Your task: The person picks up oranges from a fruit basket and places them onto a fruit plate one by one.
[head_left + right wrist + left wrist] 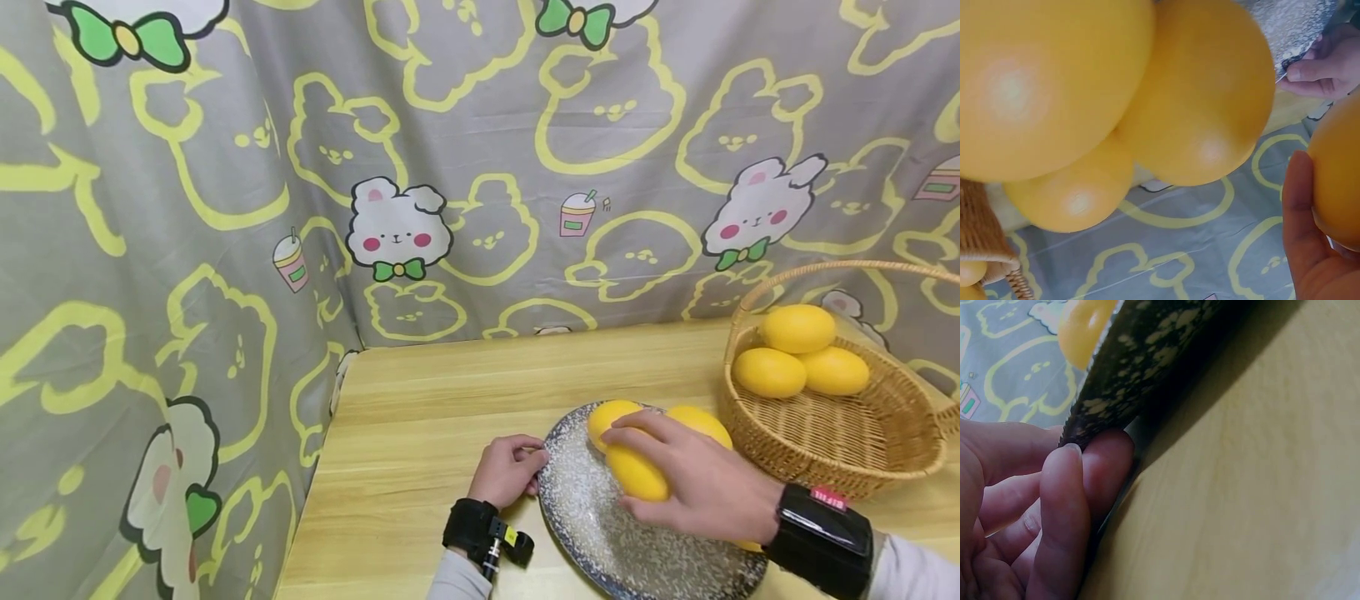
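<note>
A speckled grey plate [585, 525] lies on the wooden table and carries yellow oval fruits. My right hand [675, 467] reaches over it and grips the nearest fruit [637, 479], which rests on the plate. Two more fruits [609, 414] [705, 421] lie just behind it. In the right wrist view the held fruit [1338, 175] sits against my thumb [1304, 231], and the other fruits [1047, 81] [1210, 94] fill the frame. My left hand [534, 471] pinches the plate's left rim [1094, 409]; the thumb [1063, 506] lies against the rim's edge.
A wicker basket [840, 454] with a hoop handle stands at the right and holds three more yellow fruits [798, 329]. A grey curtain [450, 167] with rabbit prints closes off the back and left. Bare wooden tabletop [420, 400] lies left of the plate.
</note>
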A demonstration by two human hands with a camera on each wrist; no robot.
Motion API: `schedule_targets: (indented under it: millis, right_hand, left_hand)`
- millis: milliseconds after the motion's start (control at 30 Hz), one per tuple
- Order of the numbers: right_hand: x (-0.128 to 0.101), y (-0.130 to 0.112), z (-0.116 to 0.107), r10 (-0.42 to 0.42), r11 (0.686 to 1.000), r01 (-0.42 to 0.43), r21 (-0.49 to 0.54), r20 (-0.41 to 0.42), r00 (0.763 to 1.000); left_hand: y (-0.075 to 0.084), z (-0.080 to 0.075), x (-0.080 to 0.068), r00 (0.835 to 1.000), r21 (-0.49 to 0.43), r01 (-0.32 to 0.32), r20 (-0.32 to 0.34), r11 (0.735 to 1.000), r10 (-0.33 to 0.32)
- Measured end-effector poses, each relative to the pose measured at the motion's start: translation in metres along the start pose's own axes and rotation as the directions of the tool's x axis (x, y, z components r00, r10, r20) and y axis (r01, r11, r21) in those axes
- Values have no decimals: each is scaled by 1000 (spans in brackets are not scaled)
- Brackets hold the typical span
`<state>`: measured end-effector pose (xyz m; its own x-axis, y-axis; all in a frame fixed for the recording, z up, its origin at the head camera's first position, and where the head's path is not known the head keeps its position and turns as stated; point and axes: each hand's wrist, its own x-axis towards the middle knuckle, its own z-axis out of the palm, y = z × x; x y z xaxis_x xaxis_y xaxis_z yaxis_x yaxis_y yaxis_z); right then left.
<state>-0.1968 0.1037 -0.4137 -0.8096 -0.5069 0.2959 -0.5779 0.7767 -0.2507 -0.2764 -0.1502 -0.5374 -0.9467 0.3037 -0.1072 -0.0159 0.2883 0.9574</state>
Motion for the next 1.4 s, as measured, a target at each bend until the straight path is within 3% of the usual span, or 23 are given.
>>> schedule_targets:
  millis: [233,400,867,1100,1300,1400]
  right_hand:
    - [6,-6,7,-40,999,40,-5,-15,999]
    - [7,-7,12,-40,996,40,-75,-1,999]
    - [19,-11,27,-100,986,117,-119,138,985]
    - [21,-7,37,-131,978,149,-143,130,983]
    - [22,-1,47,-247,936,255,-243,63,967]
    - [24,0,50,-263,927,268,-262,56,963]
  left_hand:
    - [1,0,0,1000,-6,6,3,1000,-6]
    - [2,0,-1,1000,6,8,8,1000,-8]
    - [2,-1,0,1000,-3,6,10,1000,-6]
    - [1,-1,1,1000,5,3,8,1000,-3]
    - [0,-1,0,1000,9,-5,6,1000,5]
    - [0,-1,0,1000,11,-7,6,1000,7]
